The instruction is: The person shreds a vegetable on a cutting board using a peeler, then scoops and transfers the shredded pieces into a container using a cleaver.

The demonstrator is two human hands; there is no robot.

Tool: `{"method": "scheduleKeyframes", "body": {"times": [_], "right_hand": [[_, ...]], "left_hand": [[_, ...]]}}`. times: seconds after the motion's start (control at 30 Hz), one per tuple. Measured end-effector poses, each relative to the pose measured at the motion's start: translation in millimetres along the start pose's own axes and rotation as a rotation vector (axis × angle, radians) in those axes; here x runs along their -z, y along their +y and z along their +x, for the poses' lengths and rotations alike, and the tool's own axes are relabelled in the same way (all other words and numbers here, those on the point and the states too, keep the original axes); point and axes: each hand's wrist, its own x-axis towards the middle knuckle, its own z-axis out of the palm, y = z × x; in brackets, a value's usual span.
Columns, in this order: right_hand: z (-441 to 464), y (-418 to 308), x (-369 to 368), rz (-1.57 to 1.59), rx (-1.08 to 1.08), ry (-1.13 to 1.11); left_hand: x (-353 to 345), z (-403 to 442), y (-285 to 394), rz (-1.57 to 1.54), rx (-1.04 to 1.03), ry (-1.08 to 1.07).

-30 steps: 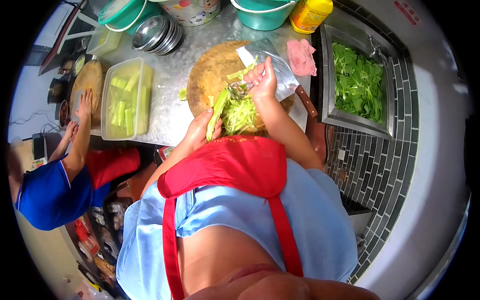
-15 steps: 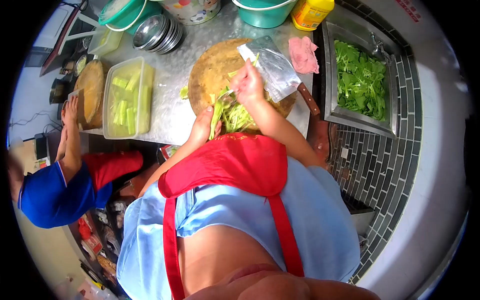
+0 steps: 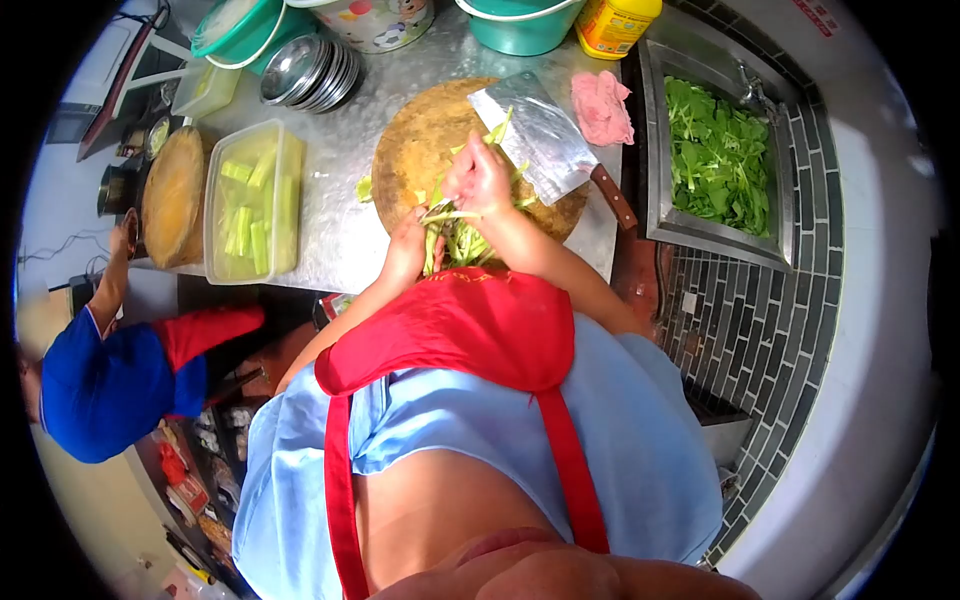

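My left hand (image 3: 407, 250) is closed round a green vegetable stalk (image 3: 431, 247) at the near edge of the round wooden board (image 3: 415, 135). My right hand (image 3: 477, 180) is closed just above and to the right; the tool in its fingers is mostly hidden. Thin green peelings (image 3: 465, 243) lie under my hands, and a peel strip crosses below my right hand. A cleaver (image 3: 540, 135) lies flat on the board's right side, its brown handle past the edge.
Left of the board stands a clear tub (image 3: 252, 200) of cut stalks. Metal bowls (image 3: 310, 72), green basins (image 3: 520, 30) and a yellow bottle (image 3: 615, 28) stand behind. A pink cloth (image 3: 602, 108) and a sink of leafy greens (image 3: 715, 160) are right. A co-worker (image 3: 110, 380) stands at left.
My right hand has moved down and left, nearer my left hand. The co-worker's arm has drawn back from the second round board toward a bowl.
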Motion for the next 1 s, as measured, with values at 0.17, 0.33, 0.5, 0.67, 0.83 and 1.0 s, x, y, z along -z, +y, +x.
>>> {"method": "scheduleKeyframes", "body": {"times": [0.17,0.33,0.5,0.67,0.83,1.0], "right_hand": [[38.1,-27.4,30.3,0.006,0.117,0.094],[49.3,-36.0,59.1,-0.051,0.260,0.204],[24.3,-38.5,27.9,0.130,0.116,0.088],[-5.5,-5.8,2.1,0.045,-0.033,-0.120],[12.0,-9.6,9.7,-0.088,0.083,0.035],[26.5,-27.3,23.0,-0.053,0.145,0.075]], "left_hand": [[13.0,-5.3,-2.8,-0.139,0.102,-0.095],[7.9,-15.6,12.3,-0.221,0.136,-0.162],[13.4,-6.1,7.5,-0.232,0.173,-0.094],[0.5,-0.4,5.9,-0.123,0.059,-0.011],[8.7,-4.6,-1.4,-0.041,0.015,-0.074],[9.0,-7.4,3.2,-0.136,0.069,-0.081]]}}
